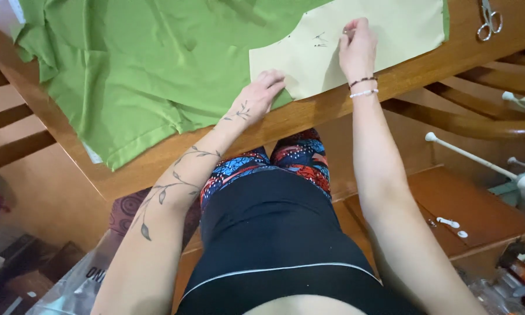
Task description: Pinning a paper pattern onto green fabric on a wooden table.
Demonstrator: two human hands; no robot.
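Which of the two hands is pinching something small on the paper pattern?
The right hand, the one with bracelets at the wrist. Its fingertips pinch something small over the paper pattern; the left hand lies flat on the pattern's corner.

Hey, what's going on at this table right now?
A person stands at a wooden table with green fabric spread over it and a pale yellow paper pattern piece laid on top. The left hand presses flat on the pattern's lower left corner. The right hand pinches something small against the paper, too small to identify. A pair of scissors lies untouched at the table's far right.
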